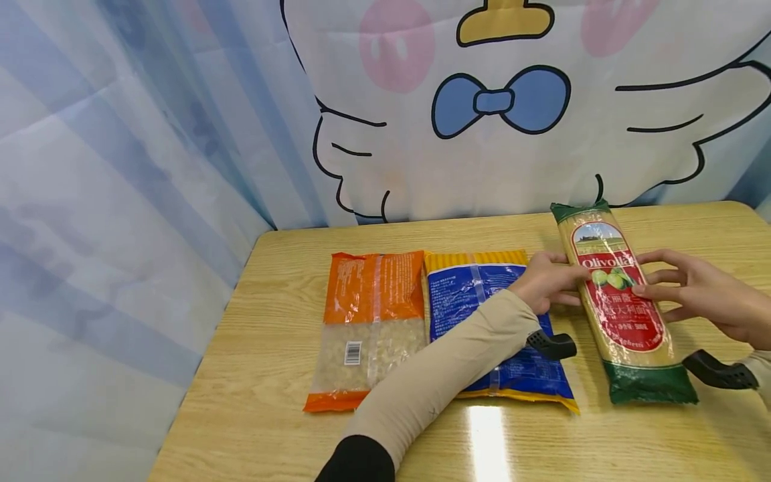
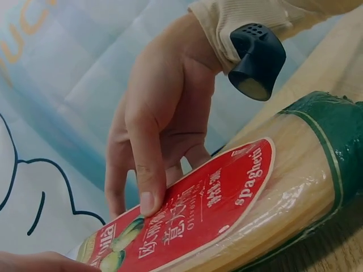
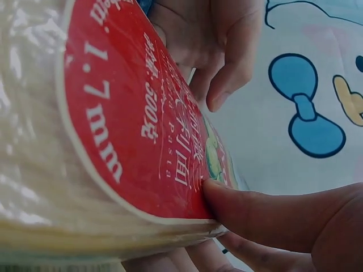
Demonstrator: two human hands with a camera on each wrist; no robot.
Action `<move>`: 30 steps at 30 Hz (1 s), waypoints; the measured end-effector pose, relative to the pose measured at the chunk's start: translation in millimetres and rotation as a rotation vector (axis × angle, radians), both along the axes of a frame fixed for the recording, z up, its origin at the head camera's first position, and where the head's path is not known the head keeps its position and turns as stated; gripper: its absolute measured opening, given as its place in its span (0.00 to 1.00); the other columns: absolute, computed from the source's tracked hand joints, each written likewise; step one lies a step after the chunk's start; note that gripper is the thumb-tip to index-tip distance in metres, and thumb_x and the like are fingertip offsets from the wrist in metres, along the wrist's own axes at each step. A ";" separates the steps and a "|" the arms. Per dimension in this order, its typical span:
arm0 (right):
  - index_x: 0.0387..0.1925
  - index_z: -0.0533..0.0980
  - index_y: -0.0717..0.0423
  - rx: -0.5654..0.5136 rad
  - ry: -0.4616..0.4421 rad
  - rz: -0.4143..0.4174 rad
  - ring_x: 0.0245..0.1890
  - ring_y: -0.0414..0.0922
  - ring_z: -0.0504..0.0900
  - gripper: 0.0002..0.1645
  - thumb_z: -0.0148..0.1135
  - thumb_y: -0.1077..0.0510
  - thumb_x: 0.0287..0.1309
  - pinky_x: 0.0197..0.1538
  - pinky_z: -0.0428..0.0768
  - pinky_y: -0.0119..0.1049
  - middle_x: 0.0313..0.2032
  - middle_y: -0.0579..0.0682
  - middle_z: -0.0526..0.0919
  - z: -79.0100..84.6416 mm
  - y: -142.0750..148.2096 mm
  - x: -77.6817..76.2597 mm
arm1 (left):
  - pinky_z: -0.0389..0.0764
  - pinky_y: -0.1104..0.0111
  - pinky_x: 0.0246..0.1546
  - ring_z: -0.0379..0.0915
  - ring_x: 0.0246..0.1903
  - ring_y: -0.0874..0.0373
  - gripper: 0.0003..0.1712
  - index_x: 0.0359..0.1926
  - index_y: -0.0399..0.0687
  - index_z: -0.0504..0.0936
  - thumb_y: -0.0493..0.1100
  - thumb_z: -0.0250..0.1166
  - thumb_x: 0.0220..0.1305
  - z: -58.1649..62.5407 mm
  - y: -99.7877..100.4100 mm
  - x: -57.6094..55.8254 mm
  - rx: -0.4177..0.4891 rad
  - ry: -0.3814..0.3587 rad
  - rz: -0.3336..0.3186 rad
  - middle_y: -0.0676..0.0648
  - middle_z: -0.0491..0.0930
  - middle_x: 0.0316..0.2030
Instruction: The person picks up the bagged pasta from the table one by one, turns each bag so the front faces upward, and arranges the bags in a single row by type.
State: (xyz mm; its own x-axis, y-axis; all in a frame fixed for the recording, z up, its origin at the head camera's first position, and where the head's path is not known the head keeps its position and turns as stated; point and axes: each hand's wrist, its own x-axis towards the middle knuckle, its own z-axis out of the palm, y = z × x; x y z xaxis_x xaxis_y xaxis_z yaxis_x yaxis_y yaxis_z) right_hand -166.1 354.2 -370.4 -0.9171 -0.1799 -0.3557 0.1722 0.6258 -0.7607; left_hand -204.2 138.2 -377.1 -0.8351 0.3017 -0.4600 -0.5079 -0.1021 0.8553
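Observation:
A long clear pack of spaghetti [image 1: 626, 301] with green ends and a red label lies lengthwise at the right of the table. My left hand [image 1: 547, 280] grips its left edge, thumb on top near the label. From the opposite side my right hand [image 1: 701, 291] holds it, thumb on the red label. In the right wrist view, fingers [image 3: 170, 262] of the right hand reach beneath the pack. The left wrist view has the right hand [image 2: 164, 113] across the pack. Whether the pack is fully off the table, I cannot tell.
Left of the spaghetti lies a blue and yellow bag [image 1: 458, 294], partly covered by my left forearm. Beside it is an orange bag [image 1: 373, 288] with a clear window over pale contents. A printed curtain [image 1: 494, 167] hangs behind the wooden table [image 1: 259, 348].

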 end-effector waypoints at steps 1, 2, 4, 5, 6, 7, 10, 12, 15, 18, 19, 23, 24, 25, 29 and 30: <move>0.72 0.40 0.72 -0.003 -0.004 -0.001 0.41 0.49 0.83 0.45 0.54 0.51 0.73 0.42 0.87 0.50 0.56 0.76 0.67 -1.9 1.1 -0.9 | 0.83 0.48 0.46 0.86 0.41 0.41 0.10 0.43 0.44 0.81 0.32 0.68 0.60 -0.6 1.0 -0.4 -0.006 -0.004 -0.008 0.38 0.86 0.33; 0.72 0.41 0.72 -0.005 -0.006 -0.002 0.40 0.49 0.83 0.45 0.54 0.51 0.73 0.41 0.87 0.50 0.56 0.76 0.67 -3.2 1.9 -1.6 | 0.83 0.49 0.46 0.86 0.40 0.42 0.09 0.42 0.43 0.81 0.32 0.68 0.60 -0.9 2.4 -0.7 -0.015 -0.008 -0.016 0.38 0.86 0.33; 0.71 0.41 0.71 -0.007 -0.012 -0.009 0.40 0.49 0.83 0.45 0.55 0.51 0.73 0.41 0.87 0.50 0.56 0.76 0.68 -5.0 2.9 -2.4 | 0.84 0.50 0.46 0.86 0.38 0.44 0.07 0.39 0.42 0.82 0.32 0.69 0.60 -0.7 5.1 -0.9 -0.039 -0.017 -0.029 0.39 0.86 0.31; 0.71 0.42 0.71 -0.007 -0.013 -0.011 0.40 0.49 0.83 0.45 0.55 0.51 0.73 0.41 0.87 0.50 0.55 0.76 0.69 -5.6 3.3 -2.6 | 0.84 0.51 0.45 0.86 0.36 0.46 0.06 0.38 0.43 0.82 0.33 0.69 0.59 -0.3 6.4 -0.8 -0.058 -0.020 -0.033 0.40 0.85 0.30; 0.71 0.42 0.71 -0.005 -0.014 -0.015 0.39 0.49 0.83 0.44 0.55 0.52 0.73 0.41 0.87 0.50 0.54 0.75 0.70 -6.1 3.3 -2.7 | 0.85 0.52 0.45 0.85 0.34 0.48 0.06 0.37 0.43 0.82 0.33 0.69 0.59 0.4 7.6 -0.6 -0.079 -0.026 -0.036 0.42 0.85 0.29; 0.71 0.42 0.72 -0.003 -0.014 -0.013 0.39 0.49 0.83 0.44 0.55 0.52 0.73 0.41 0.87 0.50 0.54 0.75 0.70 -6.4 3.7 -2.8 | 0.85 0.52 0.45 0.85 0.33 0.50 0.06 0.36 0.43 0.81 0.34 0.70 0.59 0.8 8.7 -0.3 -0.098 -0.030 -0.038 0.42 0.84 0.29; 0.70 0.43 0.73 0.010 -0.012 -0.012 0.38 0.47 0.83 0.42 0.55 0.54 0.73 0.40 0.87 0.49 0.52 0.73 0.73 -6.7 3.1 -2.5 | 0.85 0.54 0.44 0.83 0.30 0.54 0.07 0.34 0.44 0.80 0.35 0.71 0.58 2.3 12.1 1.5 -0.146 -0.045 -0.036 0.46 0.82 0.28; 0.70 0.43 0.74 0.016 -0.013 -0.004 0.38 0.46 0.83 0.42 0.54 0.54 0.73 0.40 0.87 0.49 0.51 0.72 0.73 -7.0 2.7 -2.5 | 0.86 0.54 0.44 0.82 0.31 0.55 0.07 0.34 0.43 0.79 0.36 0.71 0.58 3.0 14.2 2.7 -0.168 -0.052 -0.028 0.48 0.80 0.29; 0.68 0.45 0.76 0.031 -0.021 -0.006 0.37 0.46 0.83 0.40 0.54 0.54 0.73 0.40 0.87 0.49 0.50 0.71 0.75 -8.4 2.2 -2.9 | 0.86 0.54 0.43 0.82 0.34 0.55 0.08 0.37 0.41 0.81 0.37 0.71 0.58 3.0 16.8 3.7 -0.185 -0.061 -0.022 0.49 0.78 0.32; 0.66 0.47 0.78 0.035 -0.037 -0.005 0.38 0.47 0.84 0.38 0.52 0.55 0.74 0.40 0.87 0.49 0.49 0.72 0.75 -10.7 3.1 -3.9 | 0.86 0.54 0.43 0.82 0.35 0.55 0.11 0.41 0.42 0.81 0.38 0.72 0.58 2.0 18.2 3.7 -0.211 -0.083 -0.023 0.48 0.77 0.33; 0.66 0.47 0.78 0.036 -0.044 -0.007 0.38 0.48 0.84 0.38 0.52 0.55 0.74 0.40 0.87 0.49 0.49 0.71 0.75 -11.7 3.5 -4.3 | 0.86 0.54 0.44 0.82 0.35 0.54 0.12 0.43 0.42 0.81 0.38 0.71 0.58 1.6 18.5 3.5 -0.216 -0.090 -0.028 0.48 0.77 0.33; 0.66 0.46 0.79 0.042 -0.062 -0.003 0.38 0.49 0.84 0.38 0.52 0.55 0.74 0.40 0.87 0.48 0.50 0.75 0.73 -14.7 5.3 -5.7 | 0.86 0.55 0.45 0.82 0.35 0.55 0.13 0.44 0.44 0.81 0.39 0.71 0.59 0.3 19.4 3.3 -0.231 -0.117 -0.045 0.47 0.78 0.33; 0.66 0.46 0.79 0.044 -0.064 -0.003 0.38 0.49 0.84 0.39 0.52 0.55 0.74 0.40 0.87 0.48 0.50 0.75 0.73 -15.1 5.7 -6.0 | 0.86 0.55 0.45 0.82 0.35 0.55 0.13 0.44 0.45 0.81 0.39 0.71 0.59 0.2 19.5 3.4 -0.231 -0.116 -0.049 0.47 0.79 0.33; 0.66 0.46 0.79 0.046 -0.066 -0.004 0.38 0.49 0.84 0.39 0.52 0.55 0.74 0.40 0.87 0.48 0.50 0.75 0.73 -15.4 5.9 -6.3 | 0.86 0.55 0.45 0.83 0.35 0.54 0.13 0.44 0.44 0.81 0.39 0.71 0.59 0.1 19.4 3.5 -0.227 -0.114 -0.049 0.46 0.79 0.33; 0.65 0.46 0.80 0.051 -0.070 0.005 0.38 0.48 0.84 0.38 0.51 0.55 0.74 0.40 0.87 0.47 0.49 0.72 0.75 -15.7 5.3 -7.2 | 0.86 0.55 0.44 0.84 0.36 0.54 0.12 0.44 0.44 0.83 0.39 0.71 0.59 0.1 18.5 4.5 -0.220 -0.105 -0.025 0.46 0.83 0.33; 0.65 0.46 0.80 0.053 -0.071 0.008 0.38 0.48 0.84 0.38 0.51 0.55 0.74 0.40 0.87 0.47 0.49 0.72 0.76 -15.7 4.9 -7.4 | 0.86 0.55 0.44 0.84 0.36 0.54 0.12 0.44 0.43 0.83 0.40 0.71 0.59 0.3 18.1 4.8 -0.221 -0.100 -0.020 0.46 0.83 0.34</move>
